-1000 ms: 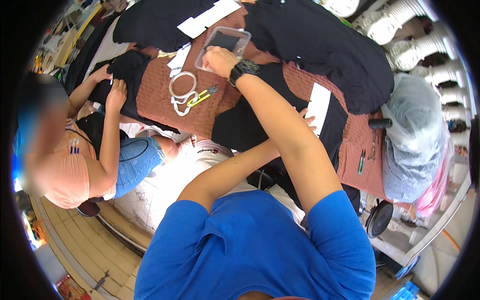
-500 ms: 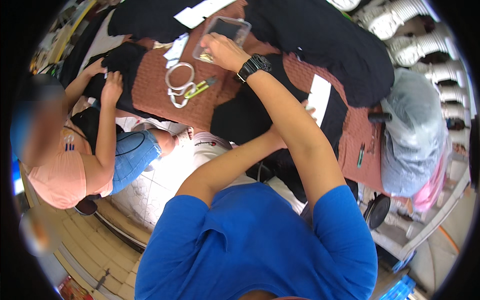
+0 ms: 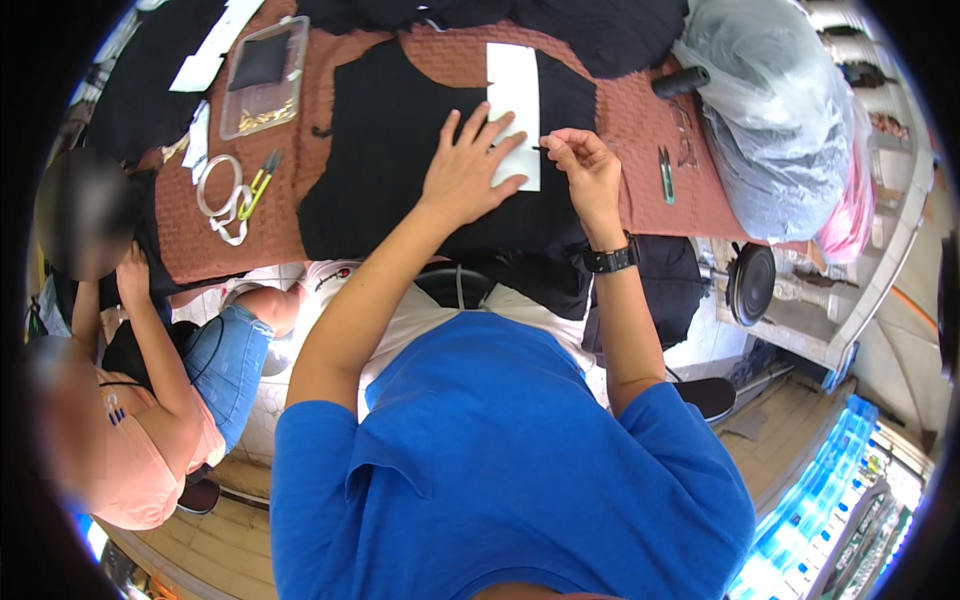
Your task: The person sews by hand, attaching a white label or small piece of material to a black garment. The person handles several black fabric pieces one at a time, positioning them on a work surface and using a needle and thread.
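At the left of the brown table [image 3: 340,80], a clear tray [image 3: 262,78] and white tape [image 3: 220,195] lie well apart from your work. Your left hand [image 3: 468,165] lies flat, fingers spread, pinning the white strip [image 3: 514,95] onto the black fabric [image 3: 390,160], likely so it can't shift. Your right hand [image 3: 588,170] pinches a pin [image 3: 540,149] at the strip's edge.

Left hand [image 3: 467,168] is lying flat, palm down, fingers spread, forearm extending up from the lower left. Right hand [image 3: 585,165] is pinching thumb against fingertips, wrist bent, forearm rising nearly straight.
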### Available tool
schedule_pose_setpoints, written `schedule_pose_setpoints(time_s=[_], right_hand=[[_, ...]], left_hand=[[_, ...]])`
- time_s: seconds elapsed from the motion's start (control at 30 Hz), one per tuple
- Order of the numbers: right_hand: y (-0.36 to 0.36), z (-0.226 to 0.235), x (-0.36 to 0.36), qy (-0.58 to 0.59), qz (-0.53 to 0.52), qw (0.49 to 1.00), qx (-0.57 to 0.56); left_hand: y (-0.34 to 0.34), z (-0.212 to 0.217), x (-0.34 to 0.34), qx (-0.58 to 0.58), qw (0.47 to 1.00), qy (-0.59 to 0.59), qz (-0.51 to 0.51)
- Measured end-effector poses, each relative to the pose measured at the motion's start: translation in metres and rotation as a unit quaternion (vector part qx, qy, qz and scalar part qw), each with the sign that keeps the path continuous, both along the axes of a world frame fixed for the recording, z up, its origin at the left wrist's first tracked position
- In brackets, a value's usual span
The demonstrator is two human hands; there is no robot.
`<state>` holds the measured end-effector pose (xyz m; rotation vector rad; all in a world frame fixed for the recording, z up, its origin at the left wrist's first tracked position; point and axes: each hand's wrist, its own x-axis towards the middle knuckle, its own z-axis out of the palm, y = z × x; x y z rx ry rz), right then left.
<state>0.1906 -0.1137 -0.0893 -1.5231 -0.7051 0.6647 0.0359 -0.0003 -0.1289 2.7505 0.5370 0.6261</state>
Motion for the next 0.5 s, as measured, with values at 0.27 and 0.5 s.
schedule_pose_setpoints(time_s=[0.27, 0.5], right_hand=[[-0.026, -0.025, 0.022, 0.133, 0.006, 0.991, -0.008], [-0.026, -0.021, 0.023, 0.158, 0.039, 0.986, -0.015]], left_hand=[[0.001, -0.002, 0.001, 0.013, 0.999, 0.029, 0.001], [0.001, -0.003, 0.002, 0.023, 0.999, 0.024, -0.005]])
